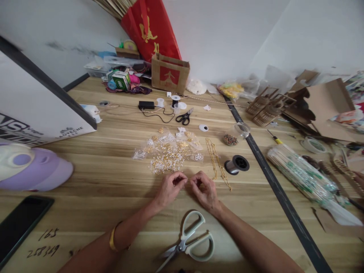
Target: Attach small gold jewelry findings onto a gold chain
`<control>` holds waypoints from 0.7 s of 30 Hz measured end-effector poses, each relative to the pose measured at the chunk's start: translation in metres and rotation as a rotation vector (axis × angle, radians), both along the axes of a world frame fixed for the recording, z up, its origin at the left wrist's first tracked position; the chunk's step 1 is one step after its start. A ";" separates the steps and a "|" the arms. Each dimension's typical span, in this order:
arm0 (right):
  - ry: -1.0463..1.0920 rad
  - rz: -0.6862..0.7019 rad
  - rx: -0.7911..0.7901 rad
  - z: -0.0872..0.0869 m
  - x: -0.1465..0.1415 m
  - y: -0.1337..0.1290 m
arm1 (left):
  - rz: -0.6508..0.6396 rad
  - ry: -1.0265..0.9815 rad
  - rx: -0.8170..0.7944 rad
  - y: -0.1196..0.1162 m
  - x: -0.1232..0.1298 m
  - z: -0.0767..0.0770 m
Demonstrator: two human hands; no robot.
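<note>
Where the left hand (170, 187) and right hand (206, 191) nearly meet, fingertips are pinched closed; whatever they grip is too fine to tell. Just beyond the fingers: gold-and-silvery beads (167, 162), small, shiny, loosely heaped, thin crinkly plastic bags (186, 142) behind. Right of the fingers, gold chain (225, 177) in long slack strands, then round wire spool (233, 167). Nearer the wearer, scissors (182, 245), pale looped handles, blades apart, on wood-grain worktop (119, 189).

We record: bench (113, 204) wood-grained, smooth; paper bag (170, 73) matt brown; scissor blades (169, 258) metal; phone screen (22, 223) glossy.
</note>
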State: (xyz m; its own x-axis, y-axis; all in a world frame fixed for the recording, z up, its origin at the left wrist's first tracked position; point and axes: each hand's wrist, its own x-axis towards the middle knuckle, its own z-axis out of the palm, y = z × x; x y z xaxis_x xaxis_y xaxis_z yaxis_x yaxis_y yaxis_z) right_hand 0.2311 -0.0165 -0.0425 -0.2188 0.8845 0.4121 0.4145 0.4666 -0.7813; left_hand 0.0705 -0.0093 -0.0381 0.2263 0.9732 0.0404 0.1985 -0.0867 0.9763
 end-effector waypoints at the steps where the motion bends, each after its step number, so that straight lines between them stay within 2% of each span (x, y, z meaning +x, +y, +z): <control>1: -0.001 -0.001 0.000 0.000 0.000 0.000 | 0.002 0.004 0.004 0.000 0.000 0.000; 21: -0.006 0.005 0.011 -0.002 0.000 0.000 | 0.000 0.016 0.036 -0.002 0.002 -0.001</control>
